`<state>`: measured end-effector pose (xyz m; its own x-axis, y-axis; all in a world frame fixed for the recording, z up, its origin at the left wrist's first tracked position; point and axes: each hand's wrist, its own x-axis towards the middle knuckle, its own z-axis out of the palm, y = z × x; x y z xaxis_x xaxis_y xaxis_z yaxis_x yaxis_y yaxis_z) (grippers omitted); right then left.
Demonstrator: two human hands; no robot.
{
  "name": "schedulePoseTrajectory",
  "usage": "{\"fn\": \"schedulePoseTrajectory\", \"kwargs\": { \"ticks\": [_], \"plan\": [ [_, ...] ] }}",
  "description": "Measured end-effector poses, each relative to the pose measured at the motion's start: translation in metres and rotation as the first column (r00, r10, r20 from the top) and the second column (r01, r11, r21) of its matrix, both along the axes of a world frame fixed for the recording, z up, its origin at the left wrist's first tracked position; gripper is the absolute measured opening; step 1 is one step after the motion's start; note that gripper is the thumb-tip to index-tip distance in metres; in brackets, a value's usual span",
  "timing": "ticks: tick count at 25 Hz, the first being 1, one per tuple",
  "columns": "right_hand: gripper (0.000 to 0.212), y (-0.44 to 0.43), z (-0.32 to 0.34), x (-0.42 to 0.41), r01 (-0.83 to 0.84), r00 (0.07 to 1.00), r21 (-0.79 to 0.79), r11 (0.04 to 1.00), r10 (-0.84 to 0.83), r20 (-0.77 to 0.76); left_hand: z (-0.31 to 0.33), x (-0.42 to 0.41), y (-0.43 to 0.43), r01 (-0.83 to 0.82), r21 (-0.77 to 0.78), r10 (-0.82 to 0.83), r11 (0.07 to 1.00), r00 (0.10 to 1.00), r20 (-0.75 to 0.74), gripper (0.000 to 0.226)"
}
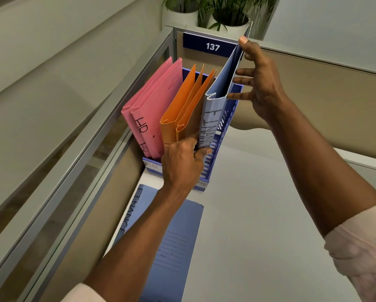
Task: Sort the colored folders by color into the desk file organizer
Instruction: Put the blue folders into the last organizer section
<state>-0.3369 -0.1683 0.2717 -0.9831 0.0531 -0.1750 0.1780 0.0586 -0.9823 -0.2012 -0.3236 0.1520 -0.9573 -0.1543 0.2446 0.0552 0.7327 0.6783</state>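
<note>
A blue desk file organizer (217, 149) stands against the partition. Two pink folders (154, 105) marked HR lean in its left slot, and two orange folders (187, 105) stand in the middle. A light blue folder (219, 88) marked FINANCE is upright in the right slot. My right hand (259, 83) pinches its top edge with the thumb, the other fingers spread along its side. My left hand (182, 164) grips the bottom of its spine at the organizer's front. A second blue FINANCE folder (178, 240) lies flat on the desk under my left forearm.
The grey desk (259, 214) stretches to the right of the organizer. A beige partition with a metal rail (95, 136) runs along the left. A blue plate reading 137 (211, 46) and potted plants (226, 12) are behind.
</note>
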Motion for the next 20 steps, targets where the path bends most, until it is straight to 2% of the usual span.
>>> {"fn": "schedulePoseTrajectory", "kwargs": {
  "ticks": [2, 4, 5, 8, 11, 15, 18, 20],
  "plan": [
    [0.039, -0.002, 0.006, 0.003, 0.002, 0.999, 0.019, 1.0, -0.001, -0.04, -0.001, 0.001, -0.001, -0.004, 0.005, 0.004, 1.0, 1.0, -0.004, 0.038],
    [0.023, -0.005, 0.011, 0.007, -0.005, 0.997, 0.052, 0.999, 0.009, -0.071, -0.003, 0.002, -0.004, 0.0, 0.005, 0.0, 1.0, 1.0, -0.013, 0.038],
    [0.024, -0.005, 0.011, 0.009, -0.005, 0.997, 0.057, 0.998, 0.01, -0.082, -0.003, 0.001, -0.005, 0.0, 0.004, 0.0, 1.0, 1.0, -0.013, 0.038],
    [0.045, -0.005, 0.011, 0.012, 0.026, 0.992, 0.055, 0.998, -0.019, -0.121, -0.003, 0.001, -0.007, 0.005, 0.01, -0.005, 1.0, 1.0, -0.005, 0.04],
    [0.051, -0.001, 0.015, 0.019, 0.072, 0.984, 0.085, 0.994, -0.056, -0.171, 0.0, 0.0, -0.005, 0.036, 0.011, -0.036, 0.999, 0.999, 0.013, 0.044],
    [0.059, 0.003, 0.023, 0.024, 0.09, 0.967, 0.241, 0.966, -0.027, -0.254, 0.001, 0.0, 0.011, 0.005, 0.005, -0.005, 1.0, 1.0, 0.026, 0.066],
    [0.058, 0.001, 0.034, 0.027, 0.071, 0.968, 0.305, 0.95, 0.008, -0.251, 0.001, 0.001, 0.039, -0.099, 0.194, 0.09, 0.976, 0.994, 0.055, 0.089],
    [0.063, -0.002, 0.04, 0.029, 0.076, 0.966, 0.389, 0.918, 0.028, -0.256, -0.001, -0.002, 0.054, -0.148, 0.283, 0.133, 0.948, 0.988, 0.072, 0.09]
  ]
}}
